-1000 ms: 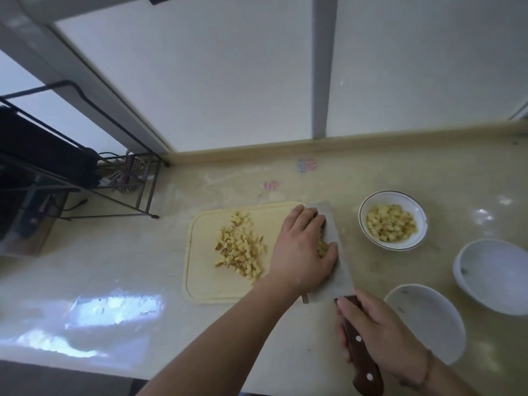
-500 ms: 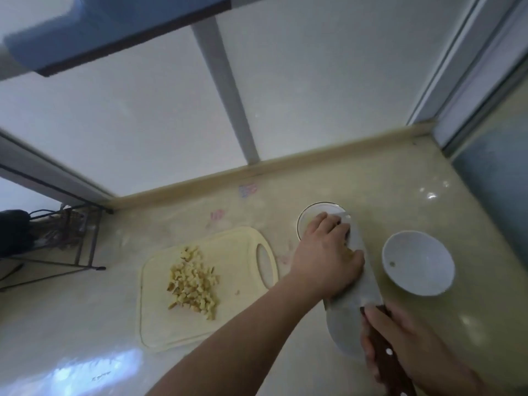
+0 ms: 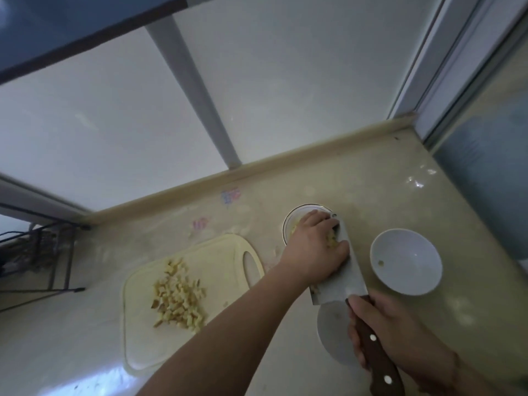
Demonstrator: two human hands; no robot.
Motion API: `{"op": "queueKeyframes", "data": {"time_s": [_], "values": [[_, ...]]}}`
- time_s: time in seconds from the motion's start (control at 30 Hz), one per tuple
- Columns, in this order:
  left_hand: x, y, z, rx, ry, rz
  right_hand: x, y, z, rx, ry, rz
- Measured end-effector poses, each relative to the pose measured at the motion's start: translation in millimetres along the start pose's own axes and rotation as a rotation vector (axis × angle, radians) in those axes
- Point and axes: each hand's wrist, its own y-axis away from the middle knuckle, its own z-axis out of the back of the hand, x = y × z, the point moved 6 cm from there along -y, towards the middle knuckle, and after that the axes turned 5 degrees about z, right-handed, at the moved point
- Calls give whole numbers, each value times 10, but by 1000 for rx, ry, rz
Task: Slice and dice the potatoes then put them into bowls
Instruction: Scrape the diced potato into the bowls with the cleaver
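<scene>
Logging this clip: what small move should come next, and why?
Probably sweep the diced potato off the steel cleaver blade into the gold-rimmed white bowl: the left hand presses the dice on the blade over it, while the right hand grips the handle.

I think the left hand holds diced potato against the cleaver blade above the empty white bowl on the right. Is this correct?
Not quite. In the head view the left hand presses the potato against the cleaver above the rimmed bowl, not the empty white bowl, which stands apart.
</scene>
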Motion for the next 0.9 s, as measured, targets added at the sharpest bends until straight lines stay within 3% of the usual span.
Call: {"op": "queueKeyframes", "data": {"time_s": [0.5, 0.9], "values": [[84, -205, 44, -115, 6, -226, 78, -45, 16, -1, 54, -13], [227, -292, 30, -139, -39, -307, 84, 59, 104, 20, 50, -75]]}}
